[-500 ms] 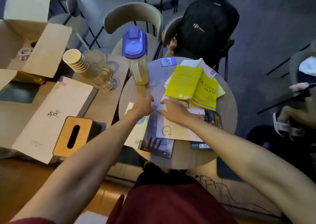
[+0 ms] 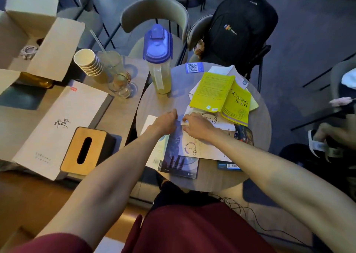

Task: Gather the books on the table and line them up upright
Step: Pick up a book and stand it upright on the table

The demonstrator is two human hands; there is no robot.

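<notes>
head view: my left hand [image 2: 166, 122] seems to pinch the dark blue book [image 2: 179, 157], right hand [image 2: 196, 126] grips the white book [image 2: 201, 148]. i should square their edges before lifting.

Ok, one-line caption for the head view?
Left hand and right hand touch overlapping books lying flat on the table, near a yellow book and pitcher.

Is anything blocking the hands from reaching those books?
Nothing visible. The left hand and right hand touch the far corner of the white book in the pile. The jug stands off to the left, clear of the books.
</notes>
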